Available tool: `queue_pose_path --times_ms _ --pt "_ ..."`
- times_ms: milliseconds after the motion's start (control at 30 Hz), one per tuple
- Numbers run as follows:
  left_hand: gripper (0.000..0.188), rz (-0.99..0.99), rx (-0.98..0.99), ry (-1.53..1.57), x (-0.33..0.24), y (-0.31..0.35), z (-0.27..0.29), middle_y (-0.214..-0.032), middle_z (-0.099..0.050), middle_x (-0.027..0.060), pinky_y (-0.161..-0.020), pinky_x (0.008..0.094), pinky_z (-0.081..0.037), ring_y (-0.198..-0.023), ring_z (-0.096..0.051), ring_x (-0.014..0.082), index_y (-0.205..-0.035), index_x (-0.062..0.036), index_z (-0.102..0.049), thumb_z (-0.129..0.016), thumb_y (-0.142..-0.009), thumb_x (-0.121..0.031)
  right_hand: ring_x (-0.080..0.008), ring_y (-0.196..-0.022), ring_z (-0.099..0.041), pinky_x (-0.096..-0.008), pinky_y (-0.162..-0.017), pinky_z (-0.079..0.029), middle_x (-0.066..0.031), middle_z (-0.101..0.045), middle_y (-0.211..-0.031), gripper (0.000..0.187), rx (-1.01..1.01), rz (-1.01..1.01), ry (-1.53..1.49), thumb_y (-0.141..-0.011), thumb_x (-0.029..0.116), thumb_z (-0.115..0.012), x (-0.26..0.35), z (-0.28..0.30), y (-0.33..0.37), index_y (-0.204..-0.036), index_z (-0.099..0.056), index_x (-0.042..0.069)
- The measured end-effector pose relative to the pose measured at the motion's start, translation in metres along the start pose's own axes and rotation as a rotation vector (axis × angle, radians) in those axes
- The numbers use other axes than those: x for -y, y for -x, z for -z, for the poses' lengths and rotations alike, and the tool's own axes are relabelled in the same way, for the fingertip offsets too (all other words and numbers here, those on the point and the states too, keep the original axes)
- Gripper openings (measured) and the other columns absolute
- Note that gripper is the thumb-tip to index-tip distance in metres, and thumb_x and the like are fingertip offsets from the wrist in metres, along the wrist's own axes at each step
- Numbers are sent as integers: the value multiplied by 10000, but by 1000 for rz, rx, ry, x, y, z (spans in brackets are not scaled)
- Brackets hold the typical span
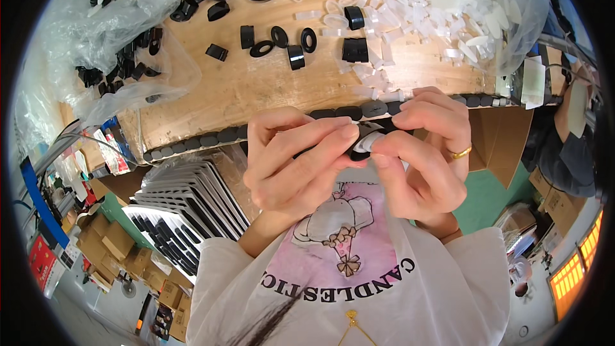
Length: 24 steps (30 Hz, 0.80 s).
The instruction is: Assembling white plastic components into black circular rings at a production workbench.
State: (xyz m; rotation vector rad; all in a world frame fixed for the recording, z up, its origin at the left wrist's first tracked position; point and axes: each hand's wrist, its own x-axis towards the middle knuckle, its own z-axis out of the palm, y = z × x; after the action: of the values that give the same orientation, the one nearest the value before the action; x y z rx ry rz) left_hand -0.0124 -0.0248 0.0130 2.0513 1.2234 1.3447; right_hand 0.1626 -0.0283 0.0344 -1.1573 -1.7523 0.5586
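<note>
Just over the table's near edge, both hands meet at a small black plastic part (359,156). My left hand (295,157) is closed round that part, its fingers hiding much of it. Against the part sits a whitish translucent plastic piece (367,141). My right hand (426,154) pinches this piece between thumb and forefinger. Whether the piece is inside the black part or only touching it, I cannot tell. On the table beyond lie several loose black oval rings (309,40) and short black sleeves (354,50).
A heap of whitish plastic pieces (442,6) covers the table's right back. Plastic bags with black parts (118,67) lie at left. Dark round pads (375,109) line the near edge. Below left stand stacked trays (192,198); a cardboard box (503,144) is at right.
</note>
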Motion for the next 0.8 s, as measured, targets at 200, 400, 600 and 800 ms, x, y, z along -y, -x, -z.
queue_pose_path --times_ms 200,400,600,800 --pt "349 -44 21 10 1 -3 1 -971 -731 40 -701 286 -437 -760 -567 192 -984 -55 -743 -801 -675 -208 -323 -886 -538 -510 -845 -461 -130 -579 -1003 152 22 87 99 -695 96 -710 2 2 -3 -841 -706 52" --pt "295 -2 8 18 3 2 4 -970 -735 37 -693 289 -437 -762 -565 195 -968 -46 -748 -786 -707 -179 -327 -854 -547 -546 -877 -432 -147 -599 -990 202 43 125 158 -675 163 -706 0 -2 -1 -833 -714 37" --pt "303 161 -45 3 10 14 6 -952 -730 90 -716 306 -460 -782 -581 226 -978 -6 -744 -798 -684 -57 -307 -902 -586 -434 -834 -475 -183 -606 -965 307 197 -74 -223 -717 270 -761 -25 -7 -10 -864 -716 4" --pt "353 499 -142 251 7 19 6 -992 -709 154 -720 278 -499 -797 -628 192 -1045 53 -711 -791 -701 53 -224 -939 -586 -361 -865 -419 -37 -654 -980 216 311 129 398 -725 25 -713 -97 -44 -46 -938 -690 52"
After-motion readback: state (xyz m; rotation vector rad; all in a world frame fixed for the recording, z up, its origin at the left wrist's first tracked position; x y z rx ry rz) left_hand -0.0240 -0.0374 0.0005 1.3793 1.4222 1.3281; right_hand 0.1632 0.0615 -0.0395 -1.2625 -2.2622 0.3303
